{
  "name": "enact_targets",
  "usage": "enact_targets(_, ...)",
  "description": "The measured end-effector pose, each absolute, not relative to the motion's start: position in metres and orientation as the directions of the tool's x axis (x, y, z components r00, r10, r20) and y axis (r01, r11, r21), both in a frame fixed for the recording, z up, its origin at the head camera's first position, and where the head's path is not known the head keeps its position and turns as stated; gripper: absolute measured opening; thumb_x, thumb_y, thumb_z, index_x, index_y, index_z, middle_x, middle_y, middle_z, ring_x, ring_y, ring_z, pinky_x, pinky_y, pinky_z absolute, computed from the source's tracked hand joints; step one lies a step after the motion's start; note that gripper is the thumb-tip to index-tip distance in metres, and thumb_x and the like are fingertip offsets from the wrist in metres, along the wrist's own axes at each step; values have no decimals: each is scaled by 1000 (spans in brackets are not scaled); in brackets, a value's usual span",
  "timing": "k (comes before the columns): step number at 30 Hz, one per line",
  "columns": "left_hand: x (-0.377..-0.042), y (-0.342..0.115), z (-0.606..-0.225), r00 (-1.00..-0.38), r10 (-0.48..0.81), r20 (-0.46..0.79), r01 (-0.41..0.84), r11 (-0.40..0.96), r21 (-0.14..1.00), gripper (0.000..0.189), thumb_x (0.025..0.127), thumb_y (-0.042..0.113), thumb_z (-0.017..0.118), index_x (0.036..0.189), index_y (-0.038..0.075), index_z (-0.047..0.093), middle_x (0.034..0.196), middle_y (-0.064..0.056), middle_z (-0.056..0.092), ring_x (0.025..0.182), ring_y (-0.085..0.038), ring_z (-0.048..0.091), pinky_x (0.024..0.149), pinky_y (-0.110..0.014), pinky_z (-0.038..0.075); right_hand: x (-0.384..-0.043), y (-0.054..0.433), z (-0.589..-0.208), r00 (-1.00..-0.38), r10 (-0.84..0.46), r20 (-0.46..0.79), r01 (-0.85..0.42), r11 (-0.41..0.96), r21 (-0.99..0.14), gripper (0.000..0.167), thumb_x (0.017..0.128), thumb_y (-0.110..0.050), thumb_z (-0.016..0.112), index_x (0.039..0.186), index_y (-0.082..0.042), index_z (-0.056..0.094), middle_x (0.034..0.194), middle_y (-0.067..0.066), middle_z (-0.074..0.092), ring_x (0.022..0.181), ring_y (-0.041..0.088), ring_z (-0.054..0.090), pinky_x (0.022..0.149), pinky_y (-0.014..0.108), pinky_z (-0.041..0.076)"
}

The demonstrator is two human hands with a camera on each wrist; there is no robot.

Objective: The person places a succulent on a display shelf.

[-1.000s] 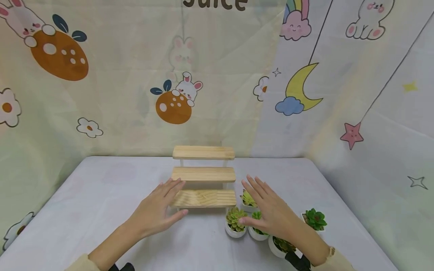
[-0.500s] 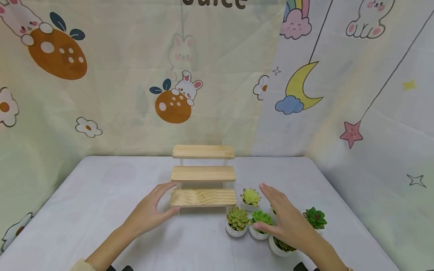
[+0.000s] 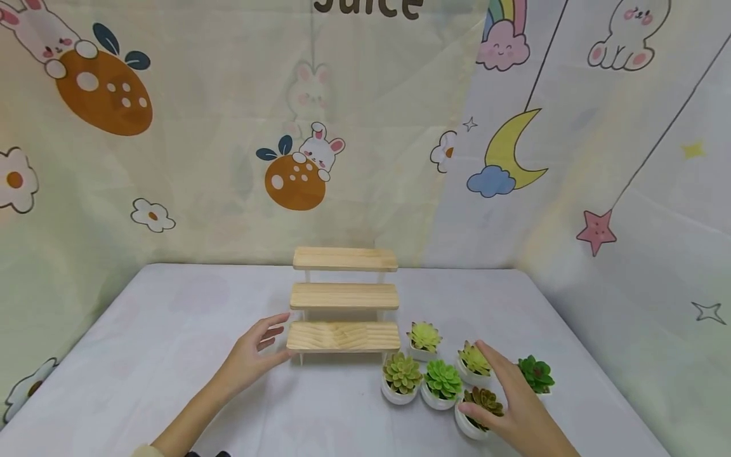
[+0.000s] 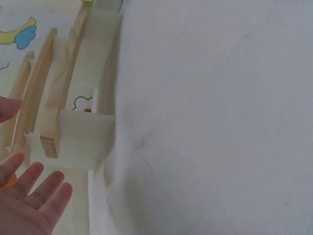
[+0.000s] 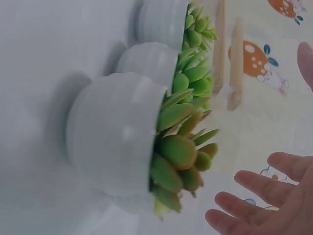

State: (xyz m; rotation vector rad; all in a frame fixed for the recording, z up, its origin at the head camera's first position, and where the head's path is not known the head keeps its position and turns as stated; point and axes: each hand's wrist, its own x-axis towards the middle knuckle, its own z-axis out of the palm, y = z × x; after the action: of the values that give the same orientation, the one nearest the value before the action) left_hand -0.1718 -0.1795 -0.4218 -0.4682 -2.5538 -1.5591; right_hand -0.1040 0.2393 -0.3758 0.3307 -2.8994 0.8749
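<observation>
A three-tier wooden display stand (image 3: 344, 336) with pale supports stands at the middle of the table. My left hand (image 3: 251, 354) is at the left end of its lowest board, thumb and fingers spread apart. In the left wrist view, that hand (image 4: 32, 198) holds nothing beside the board ends. My right hand (image 3: 522, 406) hovers, thumb and fingers apart, around a brownish-green succulent (image 3: 483, 402) in a white pot. Seen from the right wrist, the hand's spread fingers (image 5: 261, 188) are apart from that plant's white pot (image 5: 115, 134).
Other potted succulents cluster right of the stand: a yellow-green one (image 3: 424, 336), an olive one (image 3: 402, 374), a bright green one (image 3: 442, 379) and another yellow-green one (image 3: 474, 359). A dark green succulent (image 3: 535, 373) sits farther right. A printed cloth (image 3: 228, 158) hangs behind the white table (image 3: 200, 304).
My right hand has moved right and toward me, from above the cluster to the brownish-green succulent. My left hand has drawn back slightly left from the stand, its fingers now less straight.
</observation>
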Motion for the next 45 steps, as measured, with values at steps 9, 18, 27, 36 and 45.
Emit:
enact_targets(9,-180,-181,-428,-970,226,89,153,280,948,67,82,19,70,140,6,37,146,-17,34,126,-41,43,100,-48,40,-98,253,-396,-998,-64,10,-59,829,-556,96,75,-46,73,147,-8,21,148,22,27,129,51,27,91,69,30)
enact_targets(18,-187,-181,-435,-966,256,31,95,242,966,73,83,13,69,144,5,30,138,-24,38,116,-36,52,86,-32,50,-94,258,-420,-985,61,-162,157,707,-689,103,75,-40,75,147,-4,12,145,27,27,123,48,39,89,51,45)
enact_targets(27,-193,-179,-442,-965,260,28,80,193,978,69,83,11,68,141,2,32,126,-25,46,108,-30,58,81,-24,50,-110,275,-472,-955,183,-233,292,715,-635,106,67,-55,75,145,-7,20,134,20,41,101,21,50,65,23,45)
enact_targets(36,-192,-178,-447,-980,198,10,46,180,983,67,82,13,70,139,5,36,125,-20,52,104,-20,59,81,-23,49,-103,258,-446,-924,208,-320,374,664,-648,94,71,-47,76,135,5,32,108,18,55,78,18,52,63,30,44)
enact_targets(45,-192,-175,-448,-980,196,31,64,164,984,65,82,9,69,138,1,36,125,-24,52,101,-17,60,80,-21,49,-101,256,-441,-930,181,-319,350,701,-622,92,73,-44,76,134,10,33,99,13,57,76,17,50,63,30,43)
